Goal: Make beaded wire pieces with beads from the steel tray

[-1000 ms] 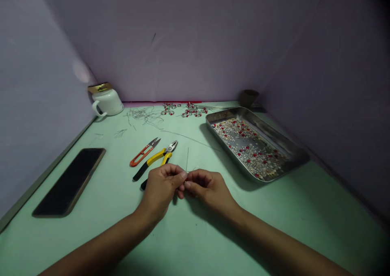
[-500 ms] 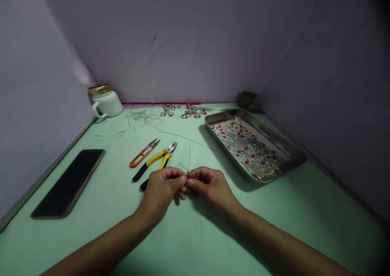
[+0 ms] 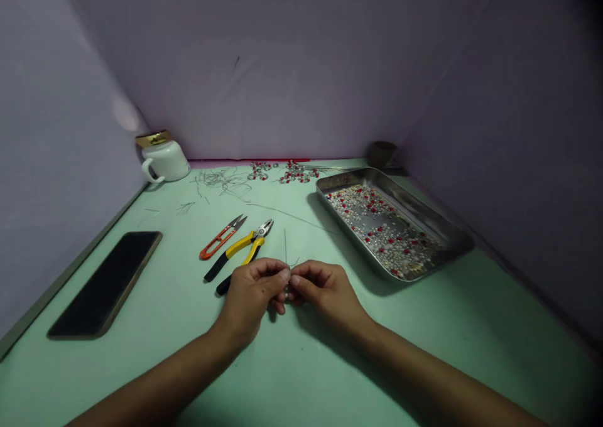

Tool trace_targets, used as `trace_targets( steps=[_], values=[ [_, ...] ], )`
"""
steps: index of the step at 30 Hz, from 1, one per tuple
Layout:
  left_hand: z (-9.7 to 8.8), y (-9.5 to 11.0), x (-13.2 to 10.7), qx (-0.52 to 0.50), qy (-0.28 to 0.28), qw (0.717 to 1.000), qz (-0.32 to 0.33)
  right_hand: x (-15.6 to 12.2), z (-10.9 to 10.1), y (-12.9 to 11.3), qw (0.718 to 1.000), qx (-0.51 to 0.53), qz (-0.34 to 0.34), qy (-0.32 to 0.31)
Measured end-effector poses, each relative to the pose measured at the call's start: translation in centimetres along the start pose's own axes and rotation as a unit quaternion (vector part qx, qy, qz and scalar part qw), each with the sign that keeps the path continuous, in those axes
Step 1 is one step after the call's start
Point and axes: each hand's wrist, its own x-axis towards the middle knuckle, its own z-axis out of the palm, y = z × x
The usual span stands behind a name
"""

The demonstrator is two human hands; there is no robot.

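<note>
My left hand (image 3: 252, 292) and my right hand (image 3: 323, 289) meet fingertip to fingertip low over the green table (image 3: 301, 364). Both pinch a small beaded piece of thin wire (image 3: 286, 254), whose ends stick up above the fingers. The beads themselves are mostly hidden between the fingertips. Just beyond my left hand lie yellow-handled pliers (image 3: 240, 251) and orange thread snips (image 3: 221, 237). A steel tray (image 3: 438, 226) of red and pale beads sits to the right of my right hand.
A black phone (image 3: 106, 282) lies at the left edge. A white mug (image 3: 164, 159) with a gold lid stands at the back left. Loose wires (image 3: 221, 179) and finished bead clusters (image 3: 292, 171) lie along the back wall, near a dark small cup (image 3: 381, 152).
The wire ends above my fingertips have turned and shifted slightly as my fingers worked the piece. Both hands stay in the same spot.
</note>
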Motion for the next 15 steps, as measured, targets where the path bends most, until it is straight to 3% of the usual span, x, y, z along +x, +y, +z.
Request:
trace_targets(
  steps=[5,8,15],
  values=[
    [-0.14,-0.1,0.13,0.011,0.007,1.0,0.013,-0.09,-0.12,-0.09,0.999,-0.039,-0.025,0.017],
    [-0.11,0.09,0.0,0.036,0.002,0.999,0.0,-0.04,-0.18,-0.24,0.999,-0.013,-0.018,0.047],
    [0.23,0.04,-0.21,0.022,-0.014,1.0,-0.014,-0.13,-0.02,-0.36,0.999,0.035,-0.005,0.039]
  ],
)
